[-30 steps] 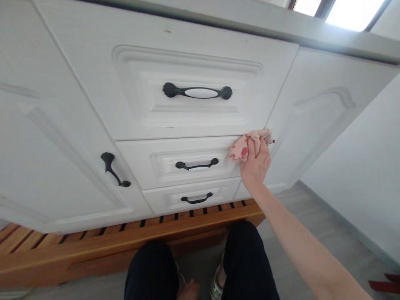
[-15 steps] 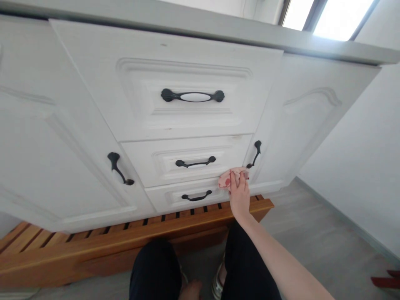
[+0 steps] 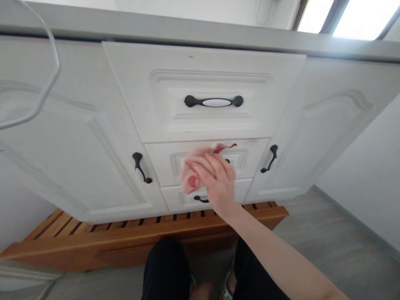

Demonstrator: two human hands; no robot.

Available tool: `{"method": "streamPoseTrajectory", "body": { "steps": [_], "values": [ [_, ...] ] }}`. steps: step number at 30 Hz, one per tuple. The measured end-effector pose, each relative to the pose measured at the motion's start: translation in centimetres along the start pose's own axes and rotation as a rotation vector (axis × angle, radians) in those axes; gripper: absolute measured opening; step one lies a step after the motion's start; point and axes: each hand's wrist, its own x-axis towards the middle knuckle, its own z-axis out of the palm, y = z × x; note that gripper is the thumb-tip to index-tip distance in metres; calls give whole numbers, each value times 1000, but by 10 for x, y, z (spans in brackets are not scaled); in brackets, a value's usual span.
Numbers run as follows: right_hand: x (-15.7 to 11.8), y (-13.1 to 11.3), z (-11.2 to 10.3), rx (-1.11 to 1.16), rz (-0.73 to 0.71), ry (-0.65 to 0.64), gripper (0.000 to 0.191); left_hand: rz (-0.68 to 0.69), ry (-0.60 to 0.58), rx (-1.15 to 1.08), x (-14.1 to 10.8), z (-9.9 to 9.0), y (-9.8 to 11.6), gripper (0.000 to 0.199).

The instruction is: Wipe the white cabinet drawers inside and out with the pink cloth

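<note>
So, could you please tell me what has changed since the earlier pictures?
The right hand holding the pink cloth moved down the right side of the drawers, then up and left, in front of the middle drawer. A white cable has come into view at left. The hand's grip is kept; the drawers stay shut.

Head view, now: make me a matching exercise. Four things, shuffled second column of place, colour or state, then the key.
Column 1
1. cloth
2. top drawer handle
3. bench
4. window

Column 2
A. brown wood, low in the picture
B. bright, in the upper right corner of the picture
C. pink with red markings, gripped in the right hand
D. black with a white middle

Pairs: 1-C, 2-D, 3-A, 4-B
</note>
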Motion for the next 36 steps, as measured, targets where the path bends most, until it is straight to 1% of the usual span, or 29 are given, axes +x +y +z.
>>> {"method": "streamPoseTrajectory", "body": {
  "steps": [2, 3, 5, 6, 8, 11, 14, 19, 21, 25, 26, 28, 32, 34, 36],
  "values": [
    [8, -12, 24, -45, -164, -141, 30, -38, 3, 14, 0, 0, 1, 53],
    [9, -14, 35, -63, -229, -206, 27, -52, 2, 21, 0, 1, 2, 55],
    [10, -9, 47, -84, -318, -300, 26, -61, -9, 32, 0, 2, 2, 58],
    [8, -4, 49, -90, -340, -312, 25, -62, -14, 36, 0, 2, 1, 58],
    [4, 10, 43, -101, -347, -299, 23, -58, -15, 38, 0, 2, 1, 58],
    [-6, 34, 26, -129, -331, -291, 19, -51, 1, 26, 1, 1, -1, 55],
    [-16, 55, 13, -136, -361, -306, 17, -48, 12, 7, 2, 2, -4, 56],
    [-29, 83, 5, -88, -330, -327, 14, -52, 28, -9, 6, 6, -12, 56],
    [-32, 93, 2, -108, -351, -284, 15, -62, 31, -9, 8, 8, -14, 55],
    [-36, 109, 1, -136, -426, -154, 14, -64, 27, 1, 9, 9, -15, 55],
    [-37, 113, 1, -139, -426, -146, 14, -60, 27, 5, 9, 9, -14, 55],
    [-42, 120, 0, -150, -376, -167, 16, -55, 29, 15, 8, 9, -13, 56],
    [-53, 137, -7, -191, -161, -266, 16, -54, 18, 32, 8, 10, -13, 53],
    [-59, 145, -13, -227, -105, -265, 17, -57, 12, 39, 9, 11, -13, 52],
    [-66, 152, -20, -258, -82, -245, 19, -62, 14, 48, 9, 10, -13, 51]
  ]
}}
